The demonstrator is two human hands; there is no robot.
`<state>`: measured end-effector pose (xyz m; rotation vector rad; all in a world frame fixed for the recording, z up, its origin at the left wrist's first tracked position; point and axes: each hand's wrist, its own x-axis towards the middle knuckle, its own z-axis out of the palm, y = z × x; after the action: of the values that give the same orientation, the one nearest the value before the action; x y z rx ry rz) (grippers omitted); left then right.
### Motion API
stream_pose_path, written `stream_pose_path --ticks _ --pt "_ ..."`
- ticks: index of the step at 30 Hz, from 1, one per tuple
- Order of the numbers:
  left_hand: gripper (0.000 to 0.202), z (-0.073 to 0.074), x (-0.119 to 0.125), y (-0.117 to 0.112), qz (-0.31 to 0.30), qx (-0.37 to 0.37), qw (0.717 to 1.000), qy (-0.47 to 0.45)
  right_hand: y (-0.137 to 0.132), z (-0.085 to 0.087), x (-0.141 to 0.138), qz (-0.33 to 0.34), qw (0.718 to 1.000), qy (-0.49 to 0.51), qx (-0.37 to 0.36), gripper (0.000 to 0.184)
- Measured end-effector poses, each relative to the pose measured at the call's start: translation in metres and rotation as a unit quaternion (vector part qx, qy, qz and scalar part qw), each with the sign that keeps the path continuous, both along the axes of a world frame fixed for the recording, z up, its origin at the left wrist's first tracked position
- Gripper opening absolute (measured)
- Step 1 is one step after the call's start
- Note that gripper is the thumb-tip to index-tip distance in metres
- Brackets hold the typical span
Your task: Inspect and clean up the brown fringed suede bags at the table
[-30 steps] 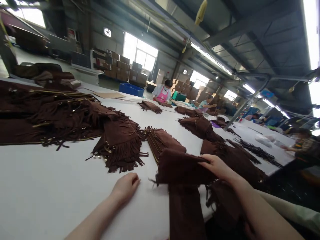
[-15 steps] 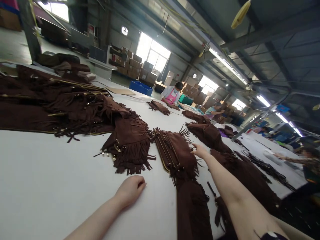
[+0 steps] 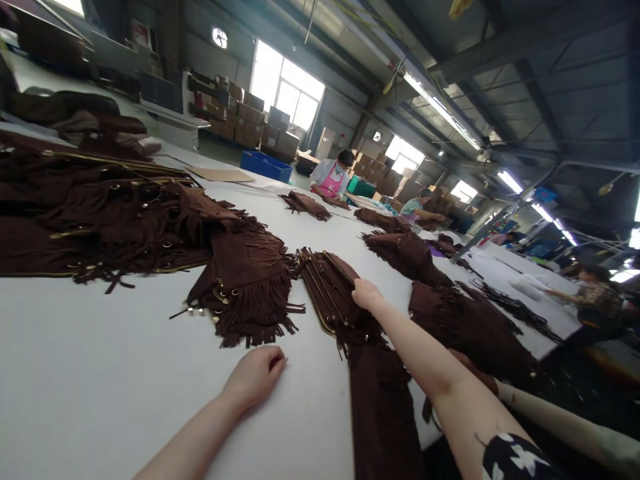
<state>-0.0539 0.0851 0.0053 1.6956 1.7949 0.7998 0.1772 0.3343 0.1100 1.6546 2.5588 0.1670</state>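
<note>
My left hand (image 3: 256, 377) rests on the white table (image 3: 165, 373) with its fingers curled in, and nothing shows in it. My right hand (image 3: 367, 295) is closed on the right edge of a brown fringed bag (image 3: 330, 293) with gold zippers, lying in a small stack. Between the hands' far side and the large pile, another fringed bag (image 3: 250, 267) lies with its fringe toward me. Below the gripped bag, a long dark brown piece (image 3: 383, 413) runs to the bottom of the view. My right fingertips are hidden behind the bag's edge.
A large pile of brown fringed bags (image 3: 115, 227) covers the left side. More brown pieces (image 3: 450, 320) lie to the right. Another person's arm (image 3: 550, 413) reaches in from the lower right. Several co-workers and a blue bin (image 3: 265, 167) are farther back.
My right hand has moved left and closed on the bag's edge, which now looks drawn up. My left hand has stayed put. Another person's arm has come in at the lower right.
</note>
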Motion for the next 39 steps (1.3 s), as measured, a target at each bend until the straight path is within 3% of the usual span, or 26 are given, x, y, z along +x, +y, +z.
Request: stream_pose_path --ticks 4,6,11,14,17,22,28,31,34,39 --pt "0.020 -0.002 0.000 0.001 0.005 0.002 1.000 0.012 -0.011 0.002 0.023 0.025 1.000 -0.003 0.005 0.040" --pt "0.021 -0.001 0.001 0.001 0.003 0.001 1.000 0.017 -0.022 -0.010 0.033 0.027 0.999 -0.011 -0.014 0.049" --pt "0.021 0.004 0.002 0.000 0.005 -0.006 1.000 0.026 -0.041 -0.047 0.038 -0.013 0.999 -0.029 -0.034 0.093" --pt "0.021 0.004 0.002 -0.001 0.008 -0.008 1.000 0.023 -0.039 -0.051 0.035 -0.034 0.999 -0.028 -0.007 0.088" --pt "0.021 0.002 0.001 0.000 0.008 -0.007 1.000 0.017 -0.029 -0.037 0.034 -0.039 0.999 -0.021 0.006 0.069" --pt "0.020 -0.004 0.000 0.001 0.009 0.001 1.000 0.012 -0.003 0.006 0.027 -0.022 1.000 -0.009 0.008 0.043" --pt "0.021 -0.004 0.000 0.001 0.011 0.007 1.000 0.018 0.024 0.065 0.014 -0.013 1.000 -0.001 -0.007 0.024" --pt "0.021 -0.001 0.000 0.001 0.010 0.008 1.000 0.017 0.025 0.073 0.001 -0.048 0.997 0.010 0.052 0.029" --pt "0.021 0.001 0.001 0.001 0.009 0.000 1.000 0.013 0.009 0.052 -0.020 -0.052 0.995 0.014 0.090 0.034" --pt "0.021 0.002 0.000 0.001 0.008 -0.006 1.000 0.009 -0.035 -0.013 -0.054 -0.022 0.998 -0.005 0.051 0.033"
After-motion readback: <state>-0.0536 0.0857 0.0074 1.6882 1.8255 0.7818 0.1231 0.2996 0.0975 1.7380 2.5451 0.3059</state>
